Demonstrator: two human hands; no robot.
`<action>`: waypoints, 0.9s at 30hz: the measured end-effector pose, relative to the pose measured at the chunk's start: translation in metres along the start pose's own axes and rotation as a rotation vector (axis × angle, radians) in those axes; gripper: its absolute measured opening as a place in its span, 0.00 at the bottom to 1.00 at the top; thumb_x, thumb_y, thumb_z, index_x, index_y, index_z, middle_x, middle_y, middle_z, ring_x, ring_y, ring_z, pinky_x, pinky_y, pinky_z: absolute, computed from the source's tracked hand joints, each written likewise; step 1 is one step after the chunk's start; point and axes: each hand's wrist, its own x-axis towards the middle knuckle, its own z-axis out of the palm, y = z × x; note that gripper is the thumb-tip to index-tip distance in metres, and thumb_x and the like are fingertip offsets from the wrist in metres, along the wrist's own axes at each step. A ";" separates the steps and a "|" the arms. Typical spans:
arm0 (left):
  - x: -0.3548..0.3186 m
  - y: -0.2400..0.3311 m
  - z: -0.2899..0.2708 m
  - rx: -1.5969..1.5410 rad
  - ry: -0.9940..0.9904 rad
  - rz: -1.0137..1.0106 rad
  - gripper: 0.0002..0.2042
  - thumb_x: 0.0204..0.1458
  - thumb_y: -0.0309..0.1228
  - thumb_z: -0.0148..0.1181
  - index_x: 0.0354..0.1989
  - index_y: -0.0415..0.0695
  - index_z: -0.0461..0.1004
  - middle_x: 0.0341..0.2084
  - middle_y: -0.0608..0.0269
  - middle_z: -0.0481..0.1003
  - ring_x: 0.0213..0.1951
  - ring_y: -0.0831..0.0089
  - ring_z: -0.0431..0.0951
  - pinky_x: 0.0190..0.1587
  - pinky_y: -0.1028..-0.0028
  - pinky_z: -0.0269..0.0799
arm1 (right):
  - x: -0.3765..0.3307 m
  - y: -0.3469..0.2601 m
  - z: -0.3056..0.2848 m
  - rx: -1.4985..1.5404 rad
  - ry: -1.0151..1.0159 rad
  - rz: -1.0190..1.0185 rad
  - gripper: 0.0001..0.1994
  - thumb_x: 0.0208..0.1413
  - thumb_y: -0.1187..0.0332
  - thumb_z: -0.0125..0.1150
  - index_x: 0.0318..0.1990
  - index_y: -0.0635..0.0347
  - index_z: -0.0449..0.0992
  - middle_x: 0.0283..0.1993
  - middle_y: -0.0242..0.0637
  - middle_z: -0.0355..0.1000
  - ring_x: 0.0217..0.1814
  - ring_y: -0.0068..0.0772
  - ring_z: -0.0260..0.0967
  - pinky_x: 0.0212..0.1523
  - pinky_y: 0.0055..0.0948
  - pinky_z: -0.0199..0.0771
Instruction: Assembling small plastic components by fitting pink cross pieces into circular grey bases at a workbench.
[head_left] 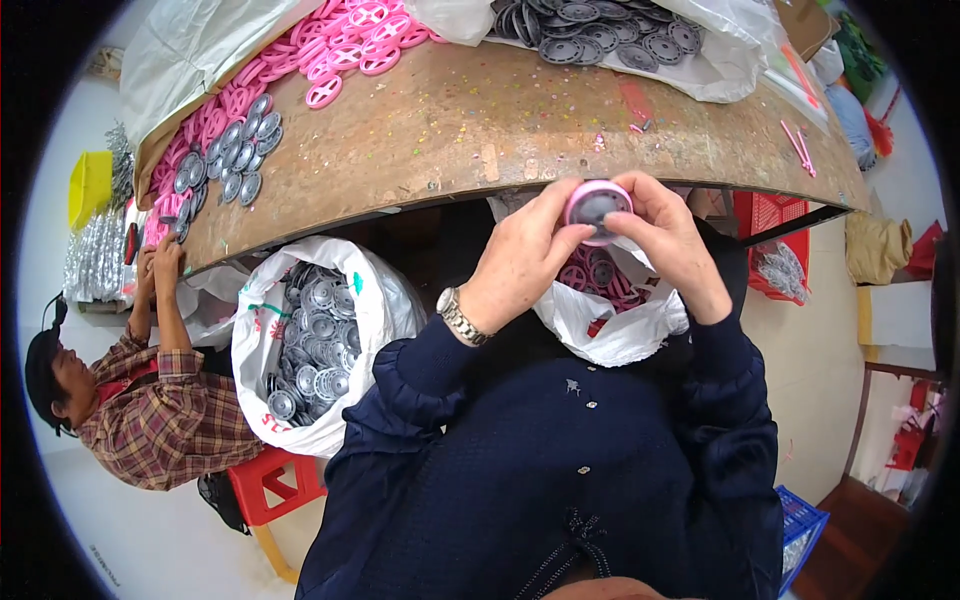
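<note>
Just off the table's near edge, my two hands hold a pink plastic wheel with a grey hub disc in it. My left hand grips its left side, fingers curled behind and thumb at the lower rim. On the other side my right hand has its fingers round the rim and its thumb pressed on the grey disc. Below them, a white sack contains pink wheels, some with grey centres. Loose pink wheels and grey hub discs lie heaped on the table's far side.
A white sack full of grey discs stands to my left. Further left, a person in a checked shirt works at the brown table, near more grey discs. A red crate stands under the right end; a blue crate is at lower right.
</note>
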 end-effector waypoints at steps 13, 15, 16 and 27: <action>0.077 -0.084 -0.139 0.613 0.376 0.082 0.16 0.56 0.35 0.61 0.48 0.37 0.75 0.37 0.50 0.76 0.38 0.60 0.77 0.42 0.64 0.73 | 0.040 -0.046 -0.032 -0.848 -0.005 -0.058 0.11 0.57 0.68 0.61 0.42 0.67 0.76 0.32 0.41 0.76 0.32 0.30 0.74 0.36 0.29 0.72; 0.098 -0.111 -0.159 0.823 0.412 0.120 0.18 0.56 0.37 0.62 0.50 0.37 0.75 0.38 0.50 0.76 0.39 0.59 0.77 0.43 0.64 0.73 | 0.068 -0.039 -0.032 -0.800 0.123 -0.230 0.11 0.58 0.67 0.60 0.42 0.67 0.76 0.30 0.41 0.75 0.32 0.27 0.72 0.35 0.28 0.72; 0.109 -0.120 -0.168 0.945 0.456 0.117 0.21 0.56 0.41 0.62 0.52 0.38 0.74 0.39 0.48 0.76 0.41 0.55 0.76 0.45 0.60 0.72 | 0.082 -0.037 -0.031 -0.801 0.122 -0.235 0.11 0.58 0.67 0.60 0.42 0.67 0.76 0.30 0.41 0.75 0.32 0.27 0.72 0.35 0.28 0.72; 0.204 -0.159 -0.184 1.143 0.471 -0.265 0.32 0.52 0.59 0.57 0.56 0.45 0.72 0.48 0.39 0.74 0.52 0.41 0.73 0.51 0.47 0.70 | 0.176 -0.002 -0.035 -1.256 0.494 -0.368 0.25 0.54 0.47 0.64 0.44 0.63 0.79 0.41 0.45 0.75 0.45 0.50 0.74 0.45 0.42 0.73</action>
